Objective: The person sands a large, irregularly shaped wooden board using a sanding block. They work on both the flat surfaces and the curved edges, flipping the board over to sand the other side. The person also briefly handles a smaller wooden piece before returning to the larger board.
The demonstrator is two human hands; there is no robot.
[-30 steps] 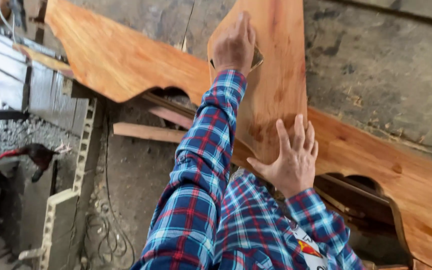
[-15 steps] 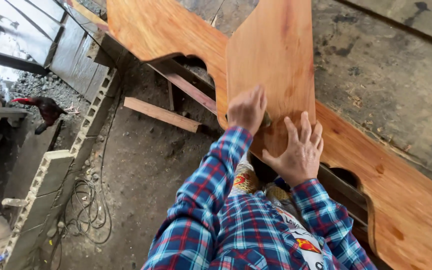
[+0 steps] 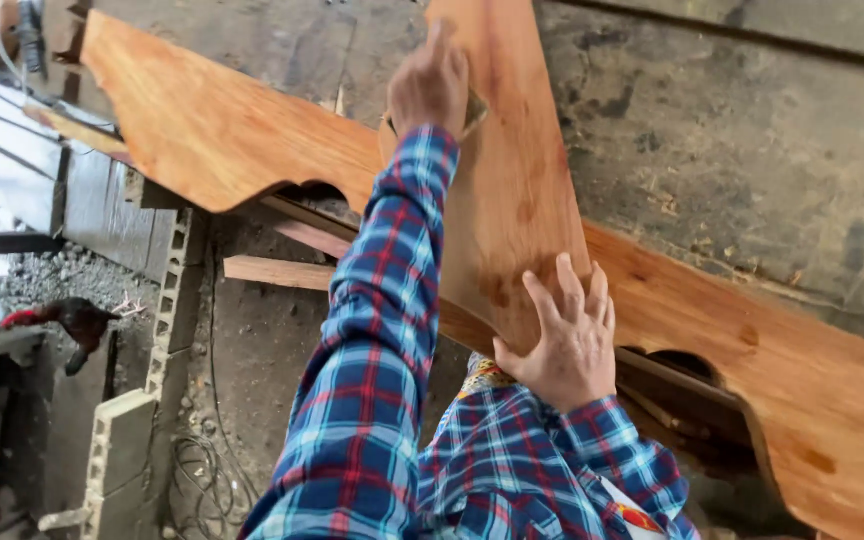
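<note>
- While the left hand reaches far up the narrow orange-brown board, it presses a small brownish pad, apparently sandpaper, flat against the wood; only a corner of the pad shows past the knuckles, on the side toward the right hand.
- Fingers of that left hand curl over the pad, the index finger stretched up toward the board's far end, so the hand is closed on the pad rather than spread.
- Nearer the body, the right hand lies on the same board at its lower end, palm down, fingers fanned wide and holding nothing, only bracing the wood.
- Under both hands the narrow board runs away from the person and crosses over a longer, wider plank of the same orange wood, which has curved cut-outs along its near edge; one stretch of the plank spreads out beyond the left hand's outer side, the other beyond the right hand.
- Both forearms wear a blue, red and white plaid shirt.
- Below the left arm, on the dirt floor, lies a short pale wooden batten, with coiled wire further down.
- Farther off beyond the left arm stand grey concrete blocks, and past them a dark chicken with a red head.
- Beyond the right hand rises a stained grey wall.
</note>
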